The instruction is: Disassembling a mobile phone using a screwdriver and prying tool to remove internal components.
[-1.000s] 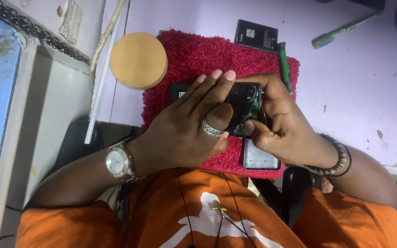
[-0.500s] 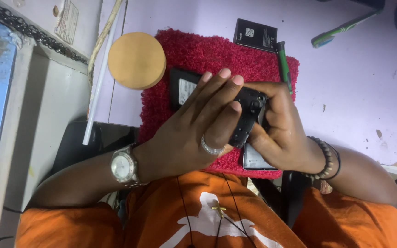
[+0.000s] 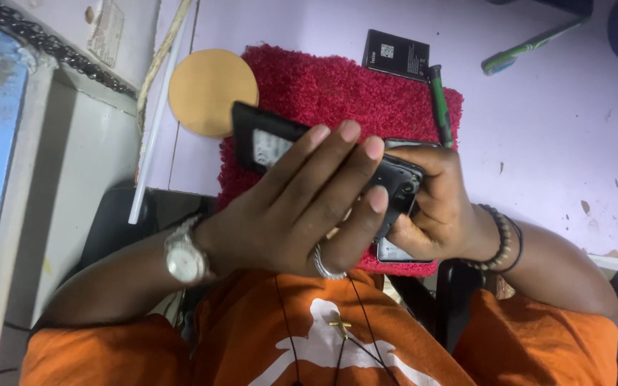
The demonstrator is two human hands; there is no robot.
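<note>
Both my hands hold a black opened phone [image 3: 266,143] tilted above a red shaggy mat [image 3: 337,93]. My left hand [image 3: 302,207], with a ring and a wristwatch, wraps over the phone's back, fingers spread across it. My right hand [image 3: 438,207], with a bead bracelet, grips the phone's right end [image 3: 402,182]. A second flat device [image 3: 402,251] lies on the mat under my right hand, mostly hidden.
A black flat battery [image 3: 396,55] and a green-handled screwdriver [image 3: 439,107] lie at the mat's far edge. A round tan disc [image 3: 212,91] sits left of the mat. A green and white tool [image 3: 531,44] rests on the lilac table at the far right.
The phone has been lifted and tilted up off the mat, its left end now raised toward the disc. My left fingers have slid further across its back.
</note>
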